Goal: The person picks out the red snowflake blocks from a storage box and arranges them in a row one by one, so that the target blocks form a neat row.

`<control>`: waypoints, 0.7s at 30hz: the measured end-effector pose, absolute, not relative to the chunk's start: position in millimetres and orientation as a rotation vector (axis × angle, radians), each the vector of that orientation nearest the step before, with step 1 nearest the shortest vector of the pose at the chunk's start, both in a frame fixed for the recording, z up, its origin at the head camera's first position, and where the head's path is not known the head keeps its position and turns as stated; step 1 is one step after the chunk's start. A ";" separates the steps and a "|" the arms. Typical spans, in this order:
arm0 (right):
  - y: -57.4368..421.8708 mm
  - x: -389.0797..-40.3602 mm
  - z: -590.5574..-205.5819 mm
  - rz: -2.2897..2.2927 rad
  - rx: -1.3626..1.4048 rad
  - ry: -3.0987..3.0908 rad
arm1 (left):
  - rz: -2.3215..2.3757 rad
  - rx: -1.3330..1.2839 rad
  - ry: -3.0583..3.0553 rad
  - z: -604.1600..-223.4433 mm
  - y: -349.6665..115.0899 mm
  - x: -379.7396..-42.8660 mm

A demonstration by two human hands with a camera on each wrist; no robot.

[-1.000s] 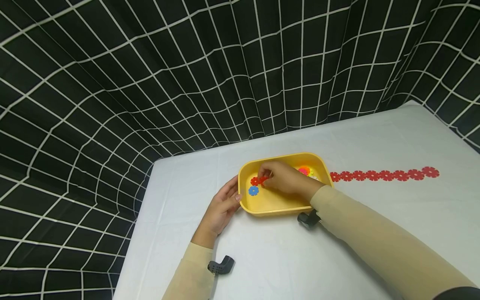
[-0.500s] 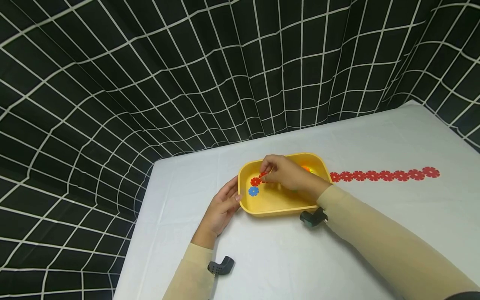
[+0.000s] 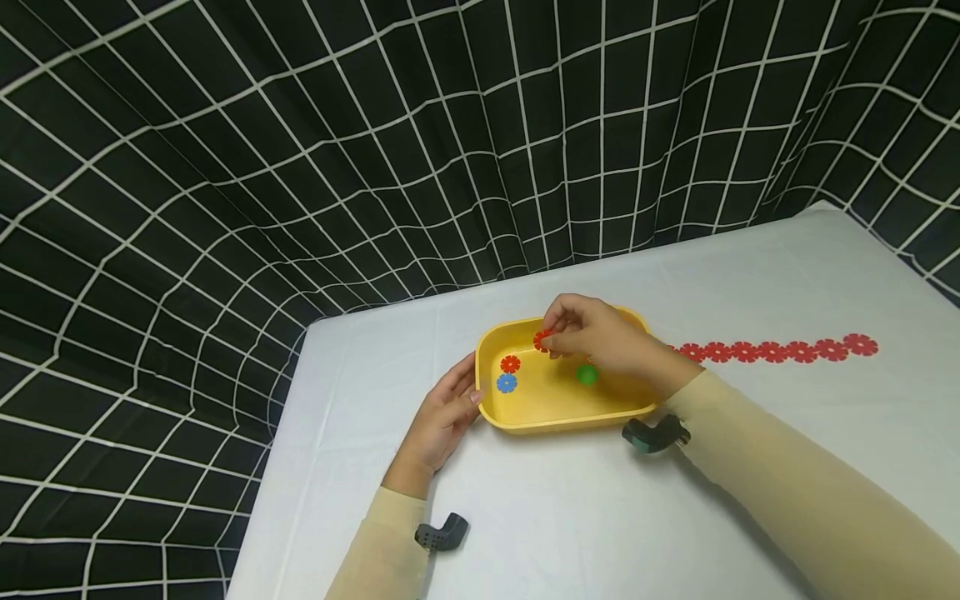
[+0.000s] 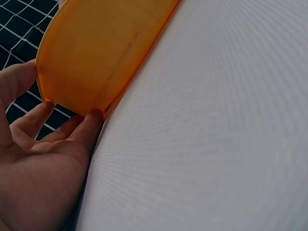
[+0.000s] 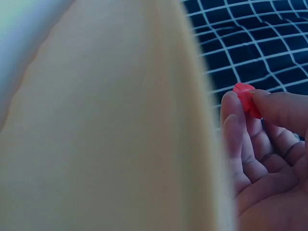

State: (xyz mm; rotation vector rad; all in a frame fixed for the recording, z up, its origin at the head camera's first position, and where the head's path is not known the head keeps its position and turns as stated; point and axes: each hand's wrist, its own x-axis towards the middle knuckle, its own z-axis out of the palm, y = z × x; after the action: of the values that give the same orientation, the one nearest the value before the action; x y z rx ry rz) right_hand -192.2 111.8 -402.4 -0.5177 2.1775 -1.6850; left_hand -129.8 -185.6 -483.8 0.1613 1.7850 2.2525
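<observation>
My left hand holds the left end of a yellow plastic bin; in the left wrist view its fingertips touch the end wall and the thumb reaches the rim. Over the bin's back part, my right hand pinches a red snowflake building disc between thumb and forefinger, also visible as the red disc in the right wrist view. Inside the bin's left end lie another red disc and a blue disc. A blurred green disc shows below the right hand, which hides much of the bin's right part.
A row of several red discs stretches rightward from behind the right wrist across the white tablecloth. Behind the table hangs a black curtain with a white grid. Each forearm carries a dark wrist device.
My right hand has lifted the red disc off the bin's left part and moved right and back with it, uncovering the green disc. The left hand and bin have stayed put.
</observation>
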 end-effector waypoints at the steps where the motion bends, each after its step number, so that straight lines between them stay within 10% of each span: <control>1: 115.0 -191.6 -400.8 -1.684 -0.517 2.183 | 2.252 0.161 1.786 -483.6 -185.5 -129.7; 21: 188.9 -166.3 -399.9 -1.677 -0.325 2.353 | 2.250 0.162 1.792 -484.7 -186.0 -129.7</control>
State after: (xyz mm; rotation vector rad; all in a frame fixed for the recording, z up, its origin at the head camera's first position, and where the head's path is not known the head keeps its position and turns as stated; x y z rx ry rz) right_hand -166.3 188.9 -399.9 -0.3254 2.3532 -1.6767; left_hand -129.7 -186.0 -484.7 0.1623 1.7917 2.2503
